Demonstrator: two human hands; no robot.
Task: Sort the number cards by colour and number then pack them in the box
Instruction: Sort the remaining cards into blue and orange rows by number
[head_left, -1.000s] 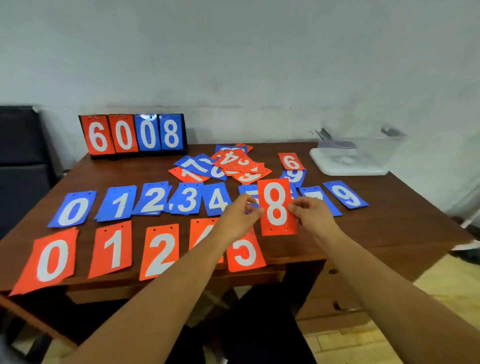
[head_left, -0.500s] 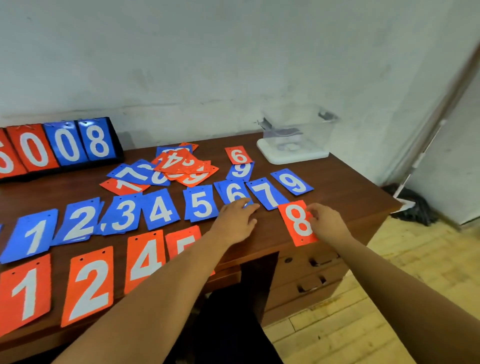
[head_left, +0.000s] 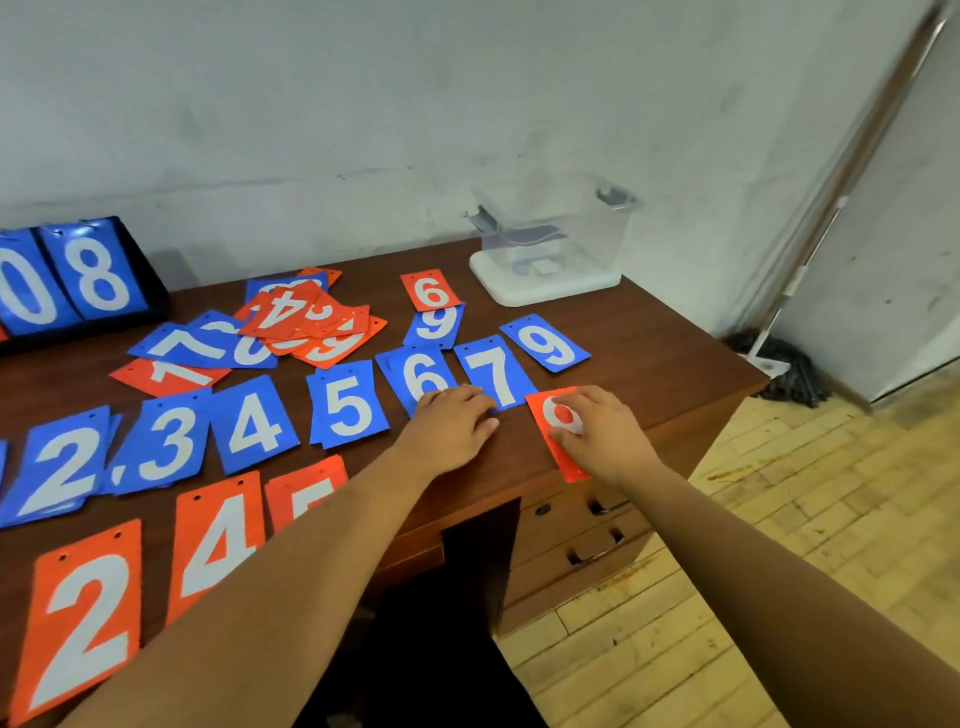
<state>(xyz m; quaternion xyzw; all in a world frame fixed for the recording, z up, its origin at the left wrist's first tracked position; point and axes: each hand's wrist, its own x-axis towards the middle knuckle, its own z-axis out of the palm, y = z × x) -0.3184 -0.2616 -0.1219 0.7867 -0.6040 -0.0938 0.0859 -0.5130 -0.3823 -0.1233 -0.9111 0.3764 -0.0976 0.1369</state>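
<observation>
A row of blue cards runs across the table: 2 (head_left: 57, 467), 3 (head_left: 161, 441), 4 (head_left: 254, 423), 5 (head_left: 348, 405), 6 (head_left: 421, 371), 7 (head_left: 493, 369) and 9 (head_left: 545, 343). In front lie orange 2 (head_left: 83, 618), 4 (head_left: 221, 540) and 5 (head_left: 306, 493). My right hand (head_left: 602, 436) presses on the orange 8 card (head_left: 563, 417) at the table's front right edge, covering most of it. My left hand (head_left: 447, 423) lies flat on the table, its fingers over the bottom of the blue 6. The clear plastic box (head_left: 558, 234) stands at the back right.
A loose pile of mixed cards (head_left: 291, 322) lies mid-table, with an orange 6 (head_left: 430, 291) and a blue 9 (head_left: 435, 325) beside it. A flip scoreboard (head_left: 78, 280) stands back left. The table (head_left: 649, 353) ends right of the cards; drawers (head_left: 587, 535) sit below.
The orange 8 card went from held up in both hands to lying at the right end of the front row. My left hand let go and settled by the blue 6. The view swung right.
</observation>
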